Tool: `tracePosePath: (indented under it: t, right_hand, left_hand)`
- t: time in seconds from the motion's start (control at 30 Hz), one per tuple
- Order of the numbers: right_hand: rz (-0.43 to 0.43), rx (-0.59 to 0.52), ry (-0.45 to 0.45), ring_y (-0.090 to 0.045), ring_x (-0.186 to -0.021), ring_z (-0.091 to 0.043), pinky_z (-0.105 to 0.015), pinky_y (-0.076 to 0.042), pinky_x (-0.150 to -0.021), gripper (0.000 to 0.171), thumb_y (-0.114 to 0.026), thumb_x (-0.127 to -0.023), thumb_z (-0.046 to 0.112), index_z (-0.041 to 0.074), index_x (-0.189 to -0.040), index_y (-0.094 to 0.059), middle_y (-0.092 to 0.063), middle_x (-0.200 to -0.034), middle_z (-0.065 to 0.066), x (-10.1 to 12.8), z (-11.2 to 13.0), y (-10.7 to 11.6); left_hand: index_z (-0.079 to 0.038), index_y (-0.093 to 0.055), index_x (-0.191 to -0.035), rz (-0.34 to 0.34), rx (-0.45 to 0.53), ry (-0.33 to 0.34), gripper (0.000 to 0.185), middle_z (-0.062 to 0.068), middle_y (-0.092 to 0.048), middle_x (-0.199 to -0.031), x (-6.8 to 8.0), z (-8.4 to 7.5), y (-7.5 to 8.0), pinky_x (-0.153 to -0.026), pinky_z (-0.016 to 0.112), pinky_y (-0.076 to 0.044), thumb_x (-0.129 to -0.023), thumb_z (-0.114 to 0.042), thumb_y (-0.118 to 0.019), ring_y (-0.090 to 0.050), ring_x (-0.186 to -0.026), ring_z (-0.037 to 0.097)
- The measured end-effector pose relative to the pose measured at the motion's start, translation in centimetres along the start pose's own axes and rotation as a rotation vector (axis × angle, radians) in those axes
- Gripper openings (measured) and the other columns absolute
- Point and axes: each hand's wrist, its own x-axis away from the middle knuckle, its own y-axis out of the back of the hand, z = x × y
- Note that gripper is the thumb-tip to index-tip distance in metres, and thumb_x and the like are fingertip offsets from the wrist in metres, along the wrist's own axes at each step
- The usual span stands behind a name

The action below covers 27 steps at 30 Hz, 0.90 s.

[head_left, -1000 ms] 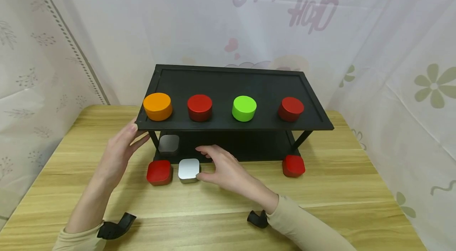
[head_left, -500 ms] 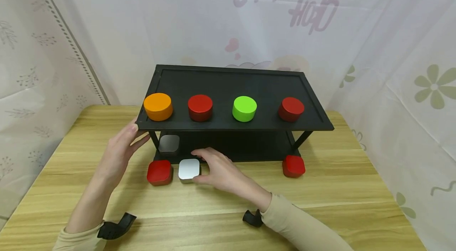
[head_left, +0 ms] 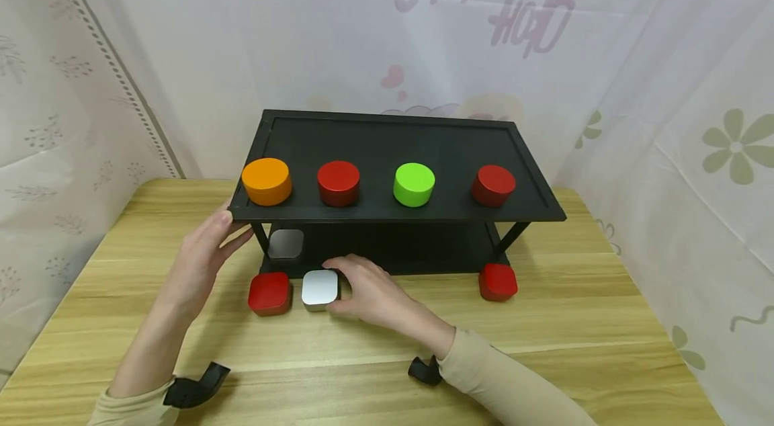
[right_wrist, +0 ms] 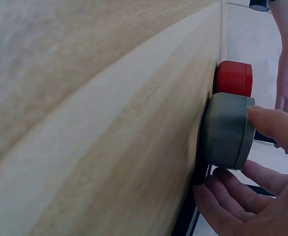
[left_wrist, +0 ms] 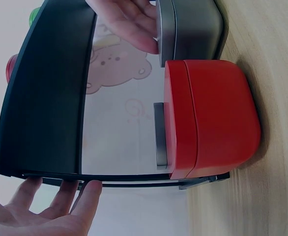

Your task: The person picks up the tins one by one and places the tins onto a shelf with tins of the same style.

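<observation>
My left hand (head_left: pixel 208 244) holds the left front corner of a black two-tier shelf (head_left: pixel 393 137), thumb at the top edge and fingers below it. In the head view, my right hand (head_left: pixel 375 291) has thumb and fingers around the right side of a square silver tin (head_left: pixel 320 289). The right wrist view shows the thumb at the lid of this silver tin (right_wrist: pixel 225 130) and a finger at its far side. It stands on the table before the shelf. Left of it is a square red tin (head_left: pixel 269 293). A darker grey tin (head_left: pixel 286 244) sits on the lower tier.
On the upper tier stand an orange round tin (head_left: pixel 267 181), a red round tin (head_left: pixel 338 183), a green round tin (head_left: pixel 414 184) and a darker red round tin (head_left: pixel 493 185). Another square red tin (head_left: pixel 498 281) is at the shelf's right front. Printed cloth (head_left: pixel 338 29) hangs behind.
My right hand has moved slightly left, its thumb and fingers closing in around the silver tin. The left hand stays at the shelf corner, and the tins have not moved.
</observation>
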Motion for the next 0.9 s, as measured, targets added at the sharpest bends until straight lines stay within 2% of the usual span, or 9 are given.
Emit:
tracePosePath:
  t: [0.47,0.9]
  right_hand:
    - [0.000,0.006,0.008,-0.064,-0.119,-0.016,-0.032,-0.056,-0.102,0.058,-0.085,-0.084,0.025,0.016,-0.137,-0.063,-0.068,-0.134,-0.001,-0.04,0.02,-0.40]
    - [-0.006,-0.001,0.013,-0.064,-0.114,-0.015,-0.030,-0.056,-0.099,0.055,-0.085,-0.084,0.025,0.016,-0.134,-0.064,-0.068,-0.131,-0.001,-0.05,-0.12,-0.52]
  left_hand:
    - [-0.009,-0.040,-0.158,-0.006,0.010,0.010,0.048,-0.009,-0.043,-0.161,0.07,0.08,0.13,-0.104,0.009,-0.051,-0.112,-0.023,-0.039,-0.056,-0.129,0.004]
    - [-0.009,-0.043,-0.157,-0.004,0.020,0.001,0.047,-0.010,-0.047,-0.157,0.03,0.07,0.03,-0.104,0.010,-0.051,-0.112,-0.022,-0.038,-0.055,-0.129,0.005]
